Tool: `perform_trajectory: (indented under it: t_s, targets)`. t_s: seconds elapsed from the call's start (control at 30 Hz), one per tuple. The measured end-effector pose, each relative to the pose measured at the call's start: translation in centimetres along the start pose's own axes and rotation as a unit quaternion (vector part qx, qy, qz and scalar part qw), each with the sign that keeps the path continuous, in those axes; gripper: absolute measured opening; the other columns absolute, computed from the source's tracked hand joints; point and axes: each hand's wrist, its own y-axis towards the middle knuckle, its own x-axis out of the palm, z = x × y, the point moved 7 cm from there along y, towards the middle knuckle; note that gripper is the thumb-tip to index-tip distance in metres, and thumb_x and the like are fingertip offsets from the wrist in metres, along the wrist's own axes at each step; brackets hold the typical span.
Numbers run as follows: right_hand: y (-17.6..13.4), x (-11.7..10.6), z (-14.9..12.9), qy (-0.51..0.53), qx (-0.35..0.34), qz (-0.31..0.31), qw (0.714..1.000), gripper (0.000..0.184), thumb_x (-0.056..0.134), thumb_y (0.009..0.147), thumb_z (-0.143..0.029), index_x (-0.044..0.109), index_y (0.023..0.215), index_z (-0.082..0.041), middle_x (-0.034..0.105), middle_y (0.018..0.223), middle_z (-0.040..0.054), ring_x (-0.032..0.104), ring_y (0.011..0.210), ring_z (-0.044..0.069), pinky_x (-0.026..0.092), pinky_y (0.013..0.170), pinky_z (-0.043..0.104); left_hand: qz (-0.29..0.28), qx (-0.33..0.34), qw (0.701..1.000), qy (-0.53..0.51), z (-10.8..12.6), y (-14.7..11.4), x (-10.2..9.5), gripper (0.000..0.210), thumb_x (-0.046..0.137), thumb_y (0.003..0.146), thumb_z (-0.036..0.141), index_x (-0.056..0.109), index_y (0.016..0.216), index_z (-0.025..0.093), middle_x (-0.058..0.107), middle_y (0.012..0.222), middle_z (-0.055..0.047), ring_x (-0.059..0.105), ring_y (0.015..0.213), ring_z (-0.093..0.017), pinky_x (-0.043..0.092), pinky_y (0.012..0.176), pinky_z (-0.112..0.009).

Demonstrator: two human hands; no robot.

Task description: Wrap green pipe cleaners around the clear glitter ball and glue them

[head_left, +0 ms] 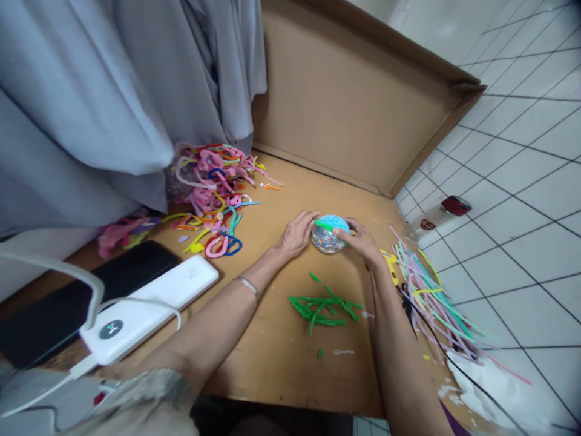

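Note:
A round ball-like piece (329, 241) rests near the middle of the table, its top wound in light blue pipe cleaner. A short green pipe cleaner (324, 226) lies across it, and the lower part looks shiny and see-through with coloured specks. My left hand (297, 234) grips the ball's left side, its fingertips at the green strip. From the right, my right hand (362, 240) holds the ball with the thumb on its front and fingers behind. Several cut green pipe cleaners (324, 307) lie loose between my forearms.
A tangle of coloured pipe cleaners (218, 181) lies at the back left, below a grey curtain (204, 72). A white power bank (158, 309) with cables is at left. Pipe cleaner bundles (420, 284), a black cable and a clear bottle (431, 223) are at right; cardboard (345, 97) stands behind.

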Motion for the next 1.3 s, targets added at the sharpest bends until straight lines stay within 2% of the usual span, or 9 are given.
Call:
perform_trajectory:
  t_s: [0.17, 0.4, 0.57, 0.8, 1.3]
  targets:
    - [0.06, 0.11, 0.17, 0.011, 0.007, 0.000, 1.000, 0.053, 0.069, 0.066, -0.056, 0.067, 0.104, -0.019, 0.070, 0.105, 0.0090, 0.064, 0.099, 0.025, 0.050, 0.091, 0.041, -0.019, 0.054, 0.998, 0.019, 0.60, -0.21, -0.12, 0.033, 0.035, 0.099, 0.022, 0.059, 0.120, 0.015, 0.066, 0.101, -0.012, 0.064, 0.096, -0.017, 0.054, 0.086, -0.031]
    - [0.10, 0.18, 0.12, 0.012, 0.002, -0.003, 1.000, 0.052, 0.070, 0.067, -0.054, 0.068, 0.105, -0.019, 0.071, 0.104, 0.0085, 0.064, 0.098, 0.025, 0.051, 0.090, 0.040, -0.015, 0.090, 0.994, 0.061, 0.43, -0.27, 0.09, 0.032, 0.042, 0.098, 0.031, 0.063, 0.116, 0.016, 0.068, 0.095, -0.011, 0.065, 0.087, -0.016, 0.055, 0.078, -0.027]
    - [0.11, 0.08, 0.16, 0.009, 0.002, 0.001, 1.000, 0.056, 0.070, 0.066, -0.054, 0.068, 0.107, -0.017, 0.071, 0.107, 0.0104, 0.064, 0.102, 0.027, 0.051, 0.092, 0.042, -0.026, 0.096, 0.991, 0.087, 0.03, -0.31, 0.11, 0.032, 0.042, 0.099, 0.032, 0.067, 0.110, 0.016, 0.068, 0.088, -0.009, 0.064, 0.079, -0.013, 0.053, 0.073, -0.024]
    - [0.15, 0.14, 0.34, 0.016, 0.004, -0.004, 1.000, 0.052, 0.070, 0.067, -0.054, 0.068, 0.106, -0.020, 0.071, 0.107, 0.0087, 0.065, 0.099, 0.025, 0.051, 0.090, 0.040, -0.027, 0.093, 0.991, 0.086, 0.24, -0.19, -0.19, 0.034, 0.039, 0.100, 0.031, 0.070, 0.102, 0.017, 0.067, 0.081, -0.008, 0.062, 0.073, -0.012, 0.050, 0.067, -0.021]
    - [0.16, 0.35, 0.16, 0.004, -0.009, 0.009, 1.000, 0.053, 0.068, 0.068, -0.056, 0.069, 0.105, -0.017, 0.072, 0.105, 0.0091, 0.065, 0.099, 0.025, 0.051, 0.089, 0.039, -0.038, 0.061, 0.991, 0.110, 0.79, 0.55, -0.13, 0.029, 0.041, 0.094, 0.021, 0.065, 0.078, 0.016, 0.059, 0.068, -0.006, 0.054, 0.066, -0.016, 0.043, 0.064, -0.027]
